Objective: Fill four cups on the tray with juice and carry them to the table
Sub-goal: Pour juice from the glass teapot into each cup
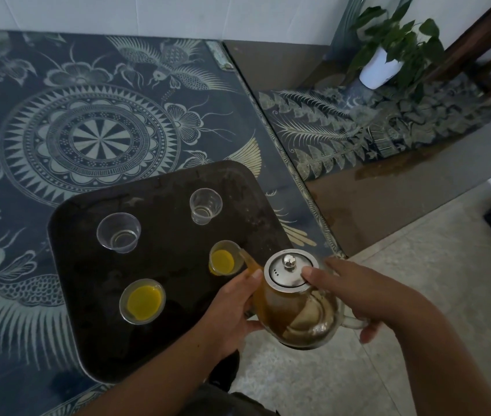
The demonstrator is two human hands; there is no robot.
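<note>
The glass pot [298,307] is likely brittle, slick and heavy with juice. It is tipped at the tray's [178,187] near right edge, spout over the right cup [223,261]. The left hand [232,313] cradles its body; the right hand [355,295] grips the handle, one finger pressing the lid [289,270] — the safest hold. The near cup [142,301] holds juice; the far cups [205,205] are empty — probably light and easily tipped. No writing is legible.

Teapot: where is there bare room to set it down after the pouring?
Widest: the tablecloth beyond the tray, around its round medallion, and left of the tray. On the tray, only a narrow patch between the four cups. Crowded: the near right corner, where the left hand and right hand hold the teapot at the near right cup.
</note>
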